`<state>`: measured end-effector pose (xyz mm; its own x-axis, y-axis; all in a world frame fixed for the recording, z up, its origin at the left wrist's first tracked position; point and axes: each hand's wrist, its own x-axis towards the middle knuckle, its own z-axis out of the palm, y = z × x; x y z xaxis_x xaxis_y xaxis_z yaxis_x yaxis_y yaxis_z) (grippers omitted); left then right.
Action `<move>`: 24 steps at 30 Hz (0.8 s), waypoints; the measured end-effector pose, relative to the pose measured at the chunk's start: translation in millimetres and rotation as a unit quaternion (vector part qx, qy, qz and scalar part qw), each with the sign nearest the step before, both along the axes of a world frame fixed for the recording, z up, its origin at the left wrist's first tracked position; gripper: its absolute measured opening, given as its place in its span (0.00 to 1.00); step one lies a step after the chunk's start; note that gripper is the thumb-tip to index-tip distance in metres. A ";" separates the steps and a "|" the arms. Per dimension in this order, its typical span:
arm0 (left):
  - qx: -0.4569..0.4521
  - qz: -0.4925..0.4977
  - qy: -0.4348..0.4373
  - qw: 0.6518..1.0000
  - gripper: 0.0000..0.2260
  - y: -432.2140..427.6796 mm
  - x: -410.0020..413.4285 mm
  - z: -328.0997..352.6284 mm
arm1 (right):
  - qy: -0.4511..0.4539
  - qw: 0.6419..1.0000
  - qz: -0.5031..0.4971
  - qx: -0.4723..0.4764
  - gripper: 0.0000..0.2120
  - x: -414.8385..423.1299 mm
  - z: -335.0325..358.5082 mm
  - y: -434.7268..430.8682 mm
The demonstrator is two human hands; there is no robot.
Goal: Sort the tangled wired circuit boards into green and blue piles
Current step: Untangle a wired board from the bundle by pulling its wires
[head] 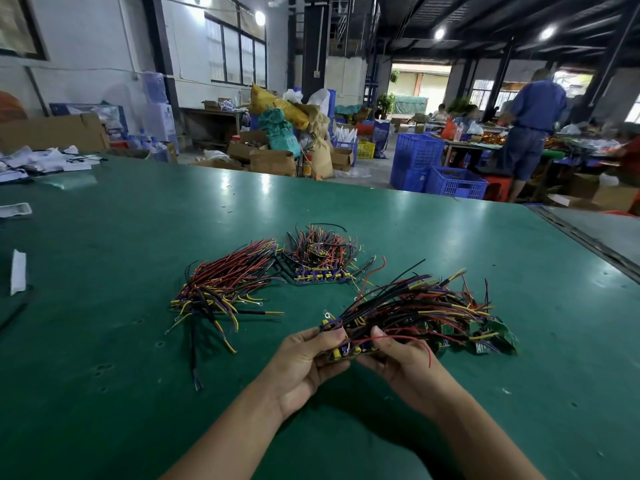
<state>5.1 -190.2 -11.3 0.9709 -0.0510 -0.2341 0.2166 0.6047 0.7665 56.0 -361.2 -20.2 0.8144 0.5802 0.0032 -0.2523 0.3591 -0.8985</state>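
Green matting covered the worktable below me, and nearest my view two bare forearms reached in from the bottom edge. The left hand had its fingers curled under one end of a circuit board, thumb on top. The right hand pinched the other end, its thumb pressed in among the wires. That board carried yellow and blue parts along its near edge; I could not tell the colour of the board itself. It was held off the mat, and its wires ran up and to the right into a tangled bundle of red, black, yellow and purple leads lying on the table. Green boards showed at the bundle's far right end. Left of the hands, well apart, lay a second pile, its wires fanned towards the upper right. Beyond it sat a third pile, boards at the front and wires standing up. A white strip lay near the left edge. Past the table stood blue crates, cardboard boxes and a person in a blue shirt
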 end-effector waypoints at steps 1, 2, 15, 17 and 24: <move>-0.001 -0.002 -0.004 1.000 0.03 -0.1 0.0 0.0 | -0.001 1.000 0.000 0.000 0.27 -0.2 0.4 -0.2; -0.003 -0.004 -0.007 1.000 0.03 -0.2 0.0 0.0 | -0.003 1.000 -0.002 -0.001 0.27 -0.3 0.9 -0.6; -0.013 0.003 -0.031 0.999 0.06 -1.6 0.2 -2.8 | 0.015 1.000 -0.001 0.008 0.32 -3.8 3.4 -3.8; -0.012 0.001 -0.033 0.999 0.06 -1.4 0.2 -3.5 | 0.019 1.000 -0.001 0.011 0.32 -3.5 2.9 -4.2; -0.014 -0.007 -0.040 0.999 0.07 -1.8 0.9 -6.9 | 0.034 0.999 -0.012 0.017 0.32 -3.2 1.1 -5.9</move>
<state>5.9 -192.1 -18.2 0.9855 -0.0700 -0.1543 0.1640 0.6237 0.7643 52.8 -367.1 -19.2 0.8273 0.5607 -0.0335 -0.3036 0.3962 -0.8665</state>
